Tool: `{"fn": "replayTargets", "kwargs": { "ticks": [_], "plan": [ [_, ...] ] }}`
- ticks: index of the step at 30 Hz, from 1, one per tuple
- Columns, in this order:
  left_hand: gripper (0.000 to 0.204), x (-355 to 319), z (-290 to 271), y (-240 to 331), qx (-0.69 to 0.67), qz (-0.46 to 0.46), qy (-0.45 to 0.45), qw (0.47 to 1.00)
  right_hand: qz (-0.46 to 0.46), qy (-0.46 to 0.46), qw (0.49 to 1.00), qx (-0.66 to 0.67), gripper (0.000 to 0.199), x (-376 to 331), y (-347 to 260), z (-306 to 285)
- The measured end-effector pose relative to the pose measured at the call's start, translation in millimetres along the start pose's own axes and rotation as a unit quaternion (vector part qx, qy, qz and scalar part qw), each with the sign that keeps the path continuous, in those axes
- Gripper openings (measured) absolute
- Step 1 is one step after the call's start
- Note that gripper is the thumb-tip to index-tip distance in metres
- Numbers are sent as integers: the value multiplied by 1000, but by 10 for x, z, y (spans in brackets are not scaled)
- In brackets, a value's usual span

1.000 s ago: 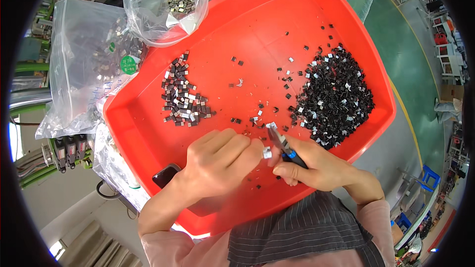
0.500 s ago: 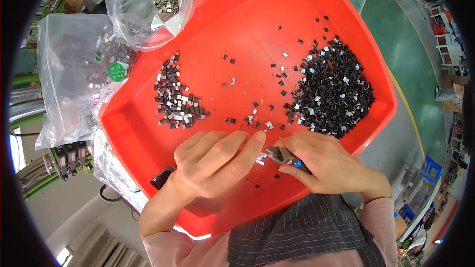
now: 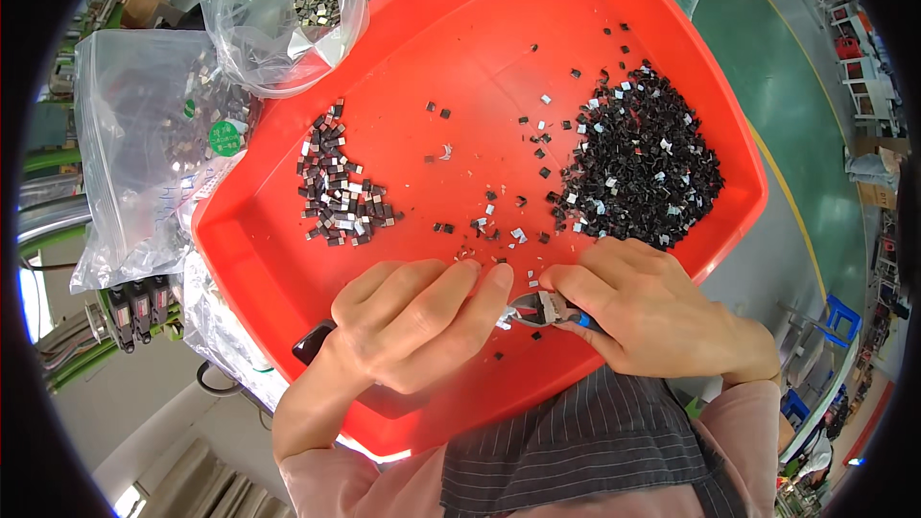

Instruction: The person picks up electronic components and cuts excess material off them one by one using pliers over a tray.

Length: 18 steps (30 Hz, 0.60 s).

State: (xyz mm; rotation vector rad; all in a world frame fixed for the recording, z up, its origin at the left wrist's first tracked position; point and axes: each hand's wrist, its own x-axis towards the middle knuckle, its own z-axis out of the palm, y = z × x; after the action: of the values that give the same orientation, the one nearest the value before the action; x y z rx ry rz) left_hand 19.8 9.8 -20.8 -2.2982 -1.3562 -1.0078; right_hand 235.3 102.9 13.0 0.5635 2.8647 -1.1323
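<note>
Steel-grey metal gleams at the head of the small pliers with black-and-blue handles [image 3: 545, 309], whose grip lies inside the right hand [image 3: 657, 312], fingers wrapped round it and the head pointing left. Facing it, the left hand [image 3: 417, 317] is curled, its fingertips pinching a tiny silvery-white piece [image 3: 504, 319], bright and flat-sided, at the tip of the pliers; its finer shape is too small to read, and whether the jaws touch it I cannot tell. Both hands are over the near part of a wide red plastic tray [image 3: 489, 58]. Just beyond them lie scattered black and whitish scraps [image 3: 518, 235]. Farther left sits a loose cluster of small dark blocks with silvery ends [image 3: 345, 197]; to the right spreads a much larger heap of black bits flecked with white [image 3: 643, 168]. Past the tray's far left edge stand clear plastic bags [image 3: 125, 125] containing small metallic parts.
</note>
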Motion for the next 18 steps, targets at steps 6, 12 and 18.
{"fn": "replayTargets", "kwargs": {
  "ticks": [6,12,18],
  "plan": [
    [28,4,-9,2,1,16,4,1000,-17,23,999,-24,25,-14,-20,6],
    [29,-25,6,3,-10,31,16,999,-15,6,998,-56,26,-38,-43,-3],
    [30,-45,-14,12,4,37,25,999,-28,5,999,-46,22,-35,-53,9]
  ]
}}
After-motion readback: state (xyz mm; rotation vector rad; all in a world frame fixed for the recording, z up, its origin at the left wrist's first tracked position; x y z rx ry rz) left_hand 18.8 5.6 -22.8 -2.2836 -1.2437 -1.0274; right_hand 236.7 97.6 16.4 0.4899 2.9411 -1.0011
